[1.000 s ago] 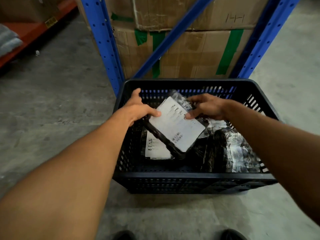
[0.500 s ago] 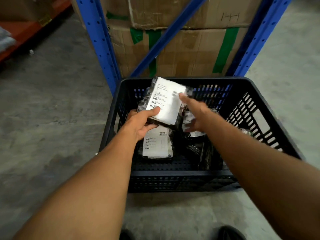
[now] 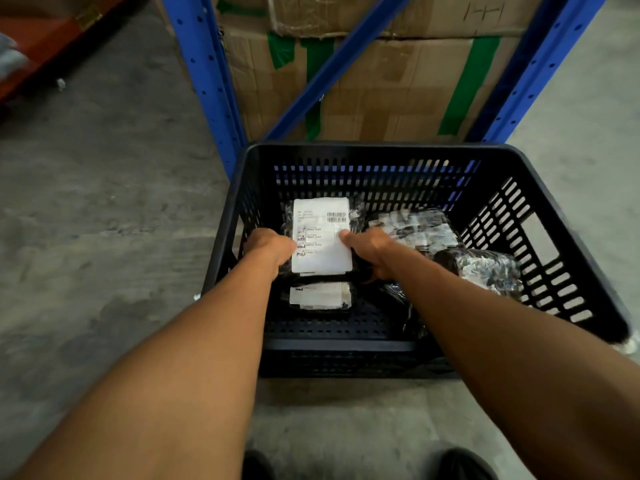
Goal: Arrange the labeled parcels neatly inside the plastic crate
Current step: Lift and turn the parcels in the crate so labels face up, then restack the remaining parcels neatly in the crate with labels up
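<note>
A black plastic crate stands on the concrete floor. Inside, at its far left, a black-wrapped parcel with a white label lies flat, label up. My left hand grips its left edge and my right hand holds its right edge, thumb on the label. A second labeled parcel lies just nearer me, partly under the first. Two shiny black-wrapped parcels lie on the right side, one at the back and one closer.
A blue steel rack with a diagonal brace rises just behind the crate, holding cardboard boxes taped in green. An orange rack runs along the far left. My shoes show at the bottom edge.
The labeled parcel was held tilted above the crate; both hands have lowered it flat into the far-left part of the crate, above the other labeled parcel.
</note>
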Demonstrator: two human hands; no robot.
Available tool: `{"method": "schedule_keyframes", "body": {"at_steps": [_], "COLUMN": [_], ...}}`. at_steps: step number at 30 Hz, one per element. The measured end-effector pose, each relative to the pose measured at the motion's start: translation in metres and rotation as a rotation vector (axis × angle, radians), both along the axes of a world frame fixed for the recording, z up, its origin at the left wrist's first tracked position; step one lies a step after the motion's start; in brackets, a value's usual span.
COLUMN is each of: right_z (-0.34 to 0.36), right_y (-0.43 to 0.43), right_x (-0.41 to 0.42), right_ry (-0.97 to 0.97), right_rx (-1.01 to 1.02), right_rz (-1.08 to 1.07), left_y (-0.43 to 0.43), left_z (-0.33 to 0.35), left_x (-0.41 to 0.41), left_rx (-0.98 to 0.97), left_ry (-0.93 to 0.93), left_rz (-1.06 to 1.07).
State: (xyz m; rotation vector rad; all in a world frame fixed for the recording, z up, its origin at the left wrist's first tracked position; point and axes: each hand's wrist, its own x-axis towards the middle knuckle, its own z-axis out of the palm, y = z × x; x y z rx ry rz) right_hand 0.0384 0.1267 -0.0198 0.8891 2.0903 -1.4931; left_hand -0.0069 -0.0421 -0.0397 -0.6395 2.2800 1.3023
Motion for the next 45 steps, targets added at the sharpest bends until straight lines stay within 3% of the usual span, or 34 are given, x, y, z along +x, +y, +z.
{"method": "schedule_keyframes", "body": {"at_steps": [5, 10, 14, 22, 26, 31, 35, 37, 39, 42, 45], "right_z": [-0.018, -0.037, -0.048, -0.047, -0.042, -0.020, 0.023, 0.051, 0.074, 0.090, 0.084], "right_y": [-0.008, -0.007, -0.010, -0.013, -0.017, -0.020, 0.003, 0.032, 0.069, 0.124, 0.161], "right_x": [-0.008, -0.012, -0.014, -0.013, -0.010, -0.003, -0.002, -0.003, -0.001, 0.016, 0.047], "right_ry": [-0.006, -0.036, -0.079, -0.120, -0.126, -0.094, 0.000, 0.089, 0.131, 0.063, -0.029], "right_rx": [0.171, 0.228, 0.119, 0.138, 0.205, 0.285, 0.377, 0.386, 0.499, 0.804, 0.953], "right_rz": [0.131, 0.229, 0.184, 0.228, 0.263, 0.376, 0.421, 0.313, 0.228, 0.244, 0.380], "left_y": [0.003, 0.008, 0.010, 0.005, 0.008, 0.022, 0.050, 0.070, 0.095, 0.134, 0.170], "left_z": [-0.015, -0.030, -0.037, -0.038, -0.043, -0.027, -0.001, 0.014, 0.028, 0.050, 0.062], "left_x": [-0.004, -0.008, -0.012, -0.006, -0.008, 0.005, 0.014, 0.018, 0.027, 0.050, 0.072], "left_rx": [-0.183, -0.055, 0.079, -0.052, -0.114, -0.404, -0.590, -0.534, -0.315, 0.088, 0.180], "left_ry": [-0.006, -0.126, -0.210, -0.292, -0.201, -0.049, 0.080, 0.149, 0.157, -0.017, -0.137], "left_rz": [-0.036, -0.060, -0.051, -0.153, -0.201, -0.287, -0.177, -0.191, -0.293, -0.470, -0.698]}}
